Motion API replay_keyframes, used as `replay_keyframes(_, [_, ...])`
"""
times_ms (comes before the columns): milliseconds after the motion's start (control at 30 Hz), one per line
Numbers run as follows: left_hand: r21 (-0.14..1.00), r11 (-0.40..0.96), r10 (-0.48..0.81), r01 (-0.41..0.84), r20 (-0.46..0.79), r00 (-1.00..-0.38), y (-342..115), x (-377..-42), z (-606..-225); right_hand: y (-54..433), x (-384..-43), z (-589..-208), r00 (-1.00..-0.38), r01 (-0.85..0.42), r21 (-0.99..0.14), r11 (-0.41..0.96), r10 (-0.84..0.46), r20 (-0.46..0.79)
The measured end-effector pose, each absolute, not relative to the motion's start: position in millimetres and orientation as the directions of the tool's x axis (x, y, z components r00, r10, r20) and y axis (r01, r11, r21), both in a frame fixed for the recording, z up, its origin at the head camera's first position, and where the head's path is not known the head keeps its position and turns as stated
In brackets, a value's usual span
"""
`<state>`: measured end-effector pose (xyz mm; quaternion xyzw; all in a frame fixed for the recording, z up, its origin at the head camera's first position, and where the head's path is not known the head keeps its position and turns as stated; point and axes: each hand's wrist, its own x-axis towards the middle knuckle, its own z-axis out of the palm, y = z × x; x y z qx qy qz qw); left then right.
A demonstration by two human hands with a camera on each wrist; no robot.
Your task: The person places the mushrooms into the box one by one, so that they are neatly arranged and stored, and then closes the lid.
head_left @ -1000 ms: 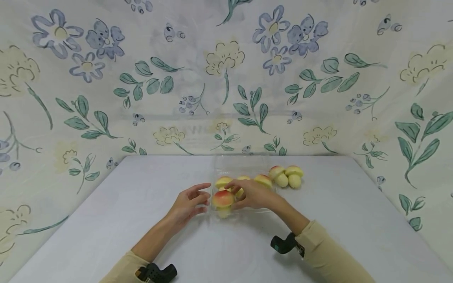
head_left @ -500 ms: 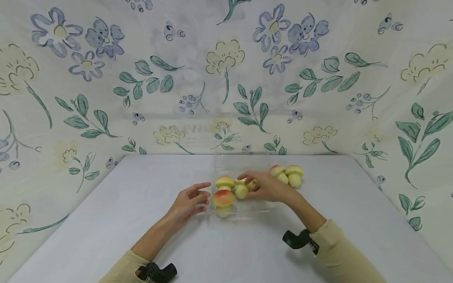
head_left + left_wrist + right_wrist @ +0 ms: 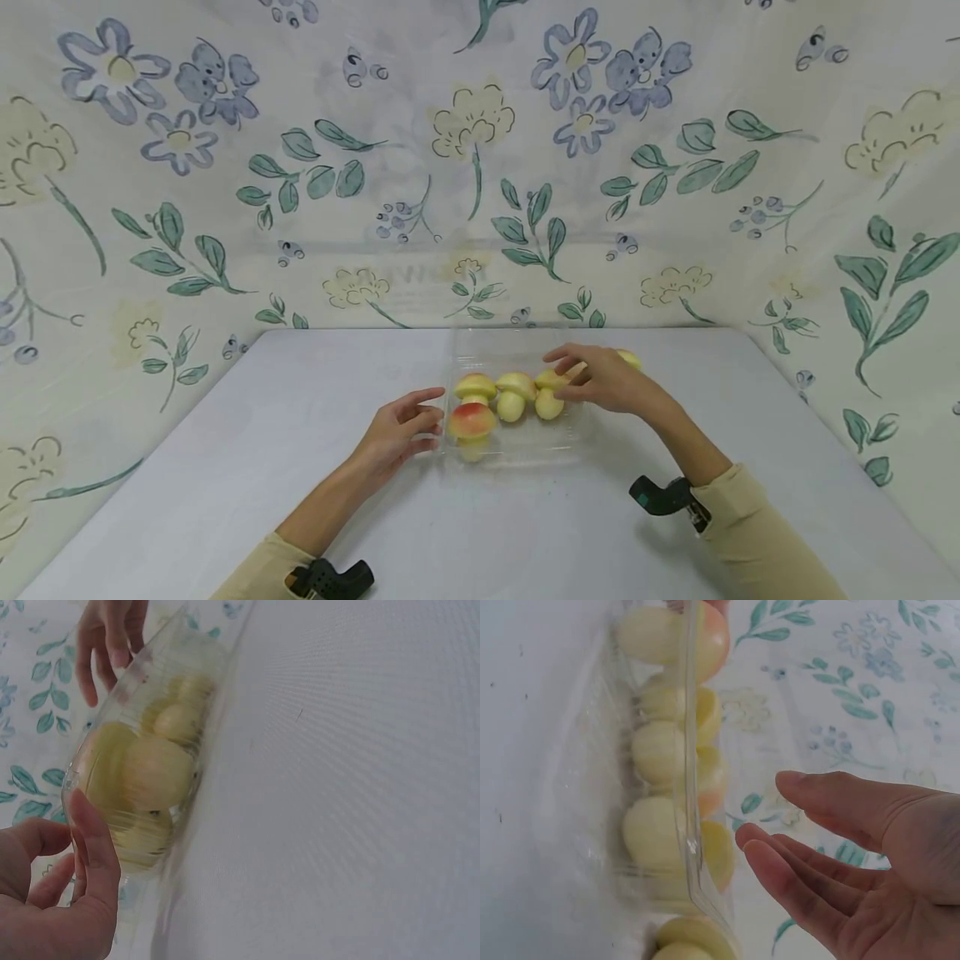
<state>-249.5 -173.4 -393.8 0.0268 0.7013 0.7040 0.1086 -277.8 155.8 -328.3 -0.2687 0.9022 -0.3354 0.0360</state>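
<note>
A clear plastic box [image 3: 528, 439] stands mid-table with its lid raised at the back. Inside are several yellow mushroom-shaped pieces with reddish caps: one front-left mushroom [image 3: 472, 422] and a back row with a middle mushroom [image 3: 513, 394] and a right mushroom [image 3: 550, 404]. My left hand [image 3: 397, 433] rests at the box's left wall, fingers loosely bent; the left wrist view shows the fingertips [image 3: 88, 814] at the plastic. Over the box's right side my right hand [image 3: 611, 379] hovers with nothing in it, thumb and fingers apart. It mostly hides the mushrooms outside the box.
Part of a mushroom [image 3: 630, 358] shows behind my right hand, outside the box. The white table [image 3: 262, 433] extends around the box to a flower-patterned cloth [image 3: 480, 167] behind. Dark cameras are strapped to both wrists.
My right hand has moved right and slightly up, from the box's middle to its right side, uncovering the middle and right mushrooms. My left hand has stayed by the left wall.
</note>
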Motion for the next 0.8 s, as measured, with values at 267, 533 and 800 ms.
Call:
replay_keyframes(267, [0.994,0.002,0.192,-0.111,-0.109,-0.975,-173.7,-249.3,-393.6,173.6,-284.6,-328.1,-0.865,-0.449,-0.627,0.636,-0.485,0.128])
replay_keyframes(533, [0.994,-0.002,0.182,-0.114,-0.111,-0.977,-174.0,-249.1,-394.4,180.8,-288.7,-328.6,-0.879,-0.444,-0.579,0.684,-0.456,0.135])
replay_keyframes(800, [0.993,0.008,0.175,-0.115,-0.114,-0.978,-172.8,-249.7,-393.6,194.5,-292.2,-328.5,-0.915,-0.384,-0.549,0.743,-0.384,0.121])
